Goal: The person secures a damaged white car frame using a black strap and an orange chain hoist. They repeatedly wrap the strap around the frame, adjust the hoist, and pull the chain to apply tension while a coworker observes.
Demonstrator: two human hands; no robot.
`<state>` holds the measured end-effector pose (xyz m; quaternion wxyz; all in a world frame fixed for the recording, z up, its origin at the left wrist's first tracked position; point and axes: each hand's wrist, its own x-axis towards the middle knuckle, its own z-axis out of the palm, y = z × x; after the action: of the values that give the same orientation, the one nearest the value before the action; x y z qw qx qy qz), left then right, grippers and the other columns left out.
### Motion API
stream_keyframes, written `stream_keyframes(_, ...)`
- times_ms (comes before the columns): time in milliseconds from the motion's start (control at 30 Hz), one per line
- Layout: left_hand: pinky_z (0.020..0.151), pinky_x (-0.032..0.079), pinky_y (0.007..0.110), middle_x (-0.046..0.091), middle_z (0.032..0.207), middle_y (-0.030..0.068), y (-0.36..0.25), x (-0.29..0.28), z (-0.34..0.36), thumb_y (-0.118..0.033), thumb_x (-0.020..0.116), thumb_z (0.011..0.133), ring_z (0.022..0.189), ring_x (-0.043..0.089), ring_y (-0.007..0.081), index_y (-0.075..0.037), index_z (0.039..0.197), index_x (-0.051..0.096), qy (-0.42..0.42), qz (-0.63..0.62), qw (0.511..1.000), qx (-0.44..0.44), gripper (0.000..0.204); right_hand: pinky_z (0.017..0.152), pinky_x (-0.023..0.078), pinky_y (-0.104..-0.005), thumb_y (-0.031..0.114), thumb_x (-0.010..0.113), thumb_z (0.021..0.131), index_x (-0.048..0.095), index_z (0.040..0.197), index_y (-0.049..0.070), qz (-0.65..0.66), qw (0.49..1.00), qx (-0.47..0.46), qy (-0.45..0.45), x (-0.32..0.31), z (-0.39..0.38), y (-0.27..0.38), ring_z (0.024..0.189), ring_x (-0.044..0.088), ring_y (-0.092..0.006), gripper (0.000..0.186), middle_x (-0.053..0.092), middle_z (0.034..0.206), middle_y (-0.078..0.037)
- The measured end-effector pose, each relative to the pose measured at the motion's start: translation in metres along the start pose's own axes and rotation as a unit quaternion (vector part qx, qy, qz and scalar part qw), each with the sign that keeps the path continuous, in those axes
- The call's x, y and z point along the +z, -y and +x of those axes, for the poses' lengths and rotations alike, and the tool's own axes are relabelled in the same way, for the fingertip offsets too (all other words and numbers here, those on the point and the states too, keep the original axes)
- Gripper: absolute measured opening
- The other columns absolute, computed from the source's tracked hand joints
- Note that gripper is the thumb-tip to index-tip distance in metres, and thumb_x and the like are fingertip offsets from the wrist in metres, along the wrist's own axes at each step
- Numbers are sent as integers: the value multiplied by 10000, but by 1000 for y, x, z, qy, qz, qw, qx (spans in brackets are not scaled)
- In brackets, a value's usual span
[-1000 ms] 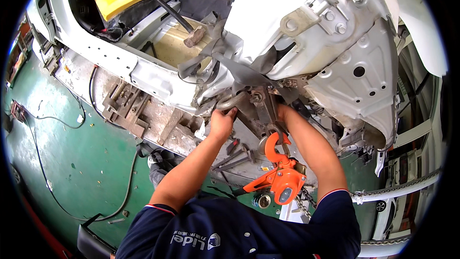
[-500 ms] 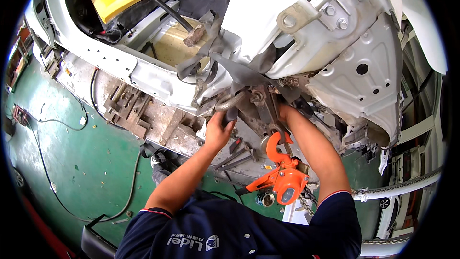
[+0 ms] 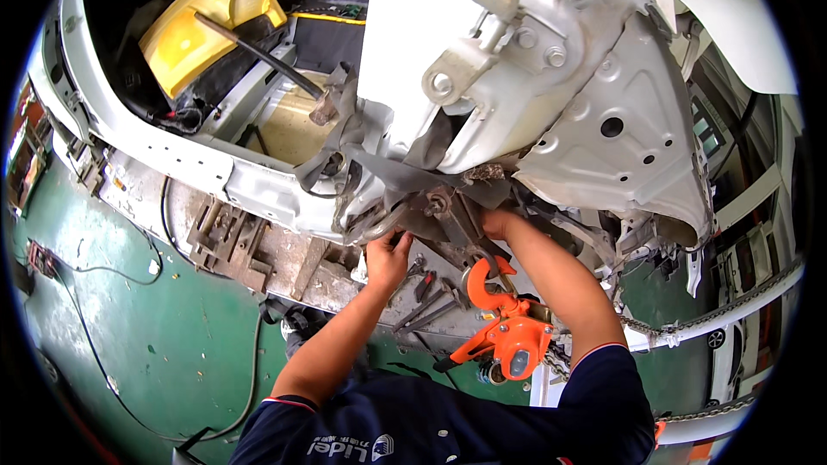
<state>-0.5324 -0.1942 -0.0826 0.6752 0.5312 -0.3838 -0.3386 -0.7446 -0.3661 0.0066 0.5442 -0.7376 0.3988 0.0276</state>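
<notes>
My left hand (image 3: 388, 260) is closed just below a thick metal ring (image 3: 379, 222) at the torn lower edge of a silver car body (image 3: 284, 192). Thumb and fingers come together there; what they hold is hidden. My right hand (image 3: 497, 222) reaches in at the right side of a rusty metal pulling clamp (image 3: 443, 205), its fingers out of sight behind metal. Below the clamp hangs an orange lever chain hoist (image 3: 523, 344). Its orange hook (image 3: 484, 293) is up by the clamp's lower end. Bent grey sheet metal (image 3: 401, 174) lies over the clamp's top.
A hammer (image 3: 267, 58) rests inside the door opening near a yellow foam block (image 3: 189, 26). Red-handled pliers (image 3: 424, 286) and steel bars (image 3: 428, 314) lie on the bench (image 3: 177, 194). A bench clamp (image 3: 226, 241) stands left. Cables (image 3: 250, 370) cross the green floor.
The view has shifted, so the car body sits lower and further left. A dark piece seen by my left thumb no longer shows. My right hand stays beside the clamp.
</notes>
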Motion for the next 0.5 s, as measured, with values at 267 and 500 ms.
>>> stream_keyframes(267, 779, 472, 263, 701, 897, 29, 13, 18, 5, -73, 673, 945, 837, 568, 80, 36, 1067, 695, -7, -186, 980, -75, 165, 1042, 435, -368, 198, 624, 961, 593, 1358, 38, 42, 999, 4, 5, 0, -3, -8, 1193, 554, -220, 429, 616, 1346, -109)
stream_keyframes(500, 707, 454, 230, 628, 941, -10, 17, 10, -8, -16, 710, 928, 812, 534, 56, -15, 1106, 543, -45, -112, 992, 23, 244, 1043, 432, -362, 206, 628, 971, 597, 1355, 37, 73, 997, 5, 10, -1, 1, -16, 1195, 549, -204, 421, 614, 1353, -96)
